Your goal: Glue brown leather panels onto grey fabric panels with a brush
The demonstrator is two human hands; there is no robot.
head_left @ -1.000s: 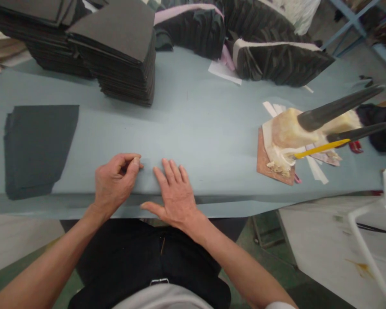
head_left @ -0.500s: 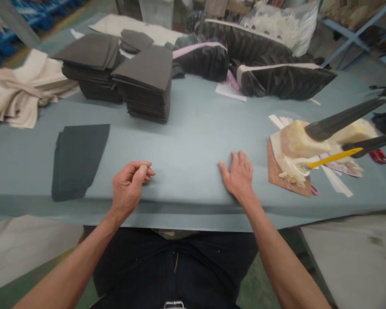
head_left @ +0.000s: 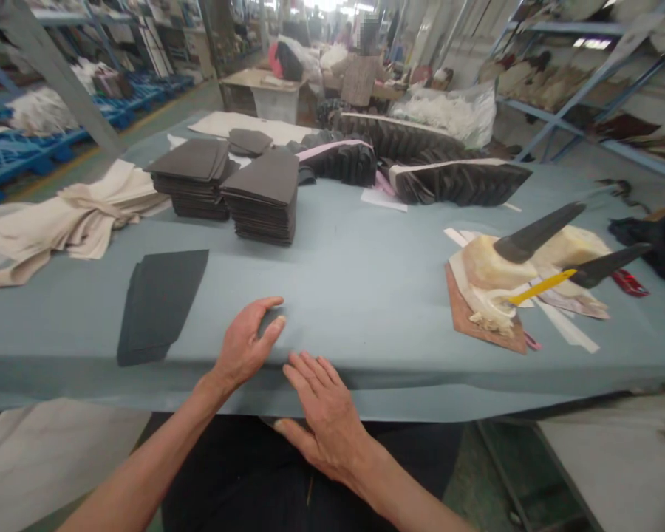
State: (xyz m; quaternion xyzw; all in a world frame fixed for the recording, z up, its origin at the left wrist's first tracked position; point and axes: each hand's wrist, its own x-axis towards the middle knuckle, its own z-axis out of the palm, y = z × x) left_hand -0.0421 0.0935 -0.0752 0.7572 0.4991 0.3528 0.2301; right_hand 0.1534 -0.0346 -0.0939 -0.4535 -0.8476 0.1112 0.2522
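Observation:
My left hand (head_left: 252,340) is above the front part of the blue-green table cover (head_left: 338,284), thumb and fingers apart and holding nothing. Close by on its right, my right hand (head_left: 326,406) reaches across the front edge of the table with its fingers stretched out and the thumb spread; nothing is in it. To the left of my left hand lie a few overlapping dark flat pieces (head_left: 163,303). Farther back stand two tall stacks of similar dark pieces, a nearer stack (head_left: 263,196) and a farther stack (head_left: 191,177).
At right, a yellow-handled brush (head_left: 543,288) and dark-handled tools with pale blocks (head_left: 485,262) rest on a brown board (head_left: 459,303). Pale cloth strips (head_left: 83,214) lie at left. Bundles of dark pieces (head_left: 459,181) line the back. A person (head_left: 360,70) is beyond.
My right hand has moved left and toward me, off the tabletop to the front edge beside my left hand. My left hand's pinched fingers have opened. The view has tilted up.

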